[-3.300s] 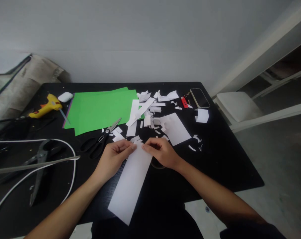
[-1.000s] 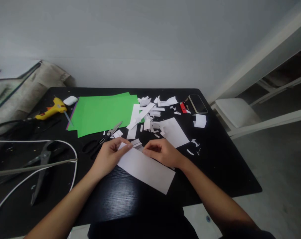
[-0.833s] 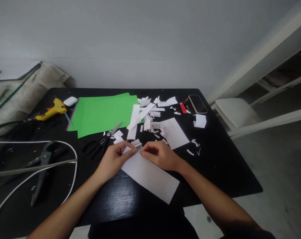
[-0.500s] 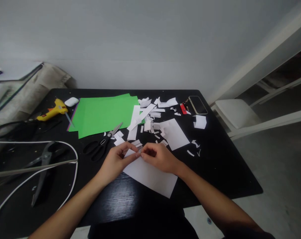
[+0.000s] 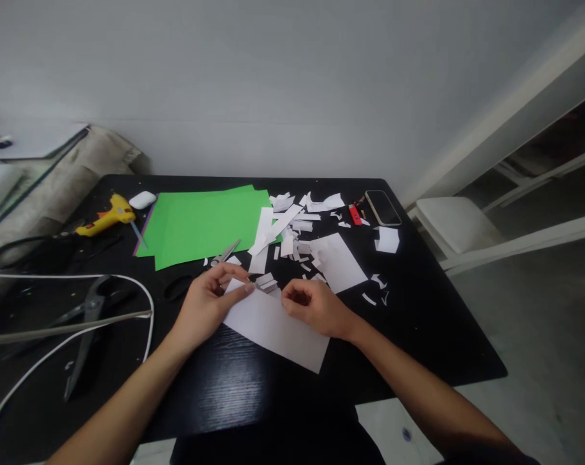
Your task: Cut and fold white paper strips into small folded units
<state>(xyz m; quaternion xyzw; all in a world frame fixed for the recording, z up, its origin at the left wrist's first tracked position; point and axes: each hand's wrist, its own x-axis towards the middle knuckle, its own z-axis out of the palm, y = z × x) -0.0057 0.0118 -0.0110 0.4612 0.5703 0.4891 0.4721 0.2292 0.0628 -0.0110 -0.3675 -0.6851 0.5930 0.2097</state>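
Note:
A white sheet of paper (image 5: 279, 330) is tilted over the near part of the black table. My left hand (image 5: 211, 302) pinches its far left corner between thumb and fingers. At the far edge, the thumb and fingertips of my right hand (image 5: 318, 307) are pressed together on the paper; the exact contact is partly hidden. Just beyond the sheet, between the hands, lie small folded white paper pieces (image 5: 266, 282). Scissors (image 5: 228, 250) lie behind my left hand, which covers part of their handles.
Green sheets (image 5: 205, 223) lie at the back left, beside a yellow glue gun (image 5: 109, 216). White paper scraps (image 5: 292, 226) are heaped mid-table, near another white sheet (image 5: 339, 261). A phone (image 5: 383, 207) and red object (image 5: 355, 214) lie at the right. Pliers-like tool (image 5: 86, 329) and white cable (image 5: 150, 300) occupy the left.
My hands were close together at the sheet's far edge and are now apart. The left hand has moved left along with the sheet, covering more of the scissors; the right hand has shifted slightly right.

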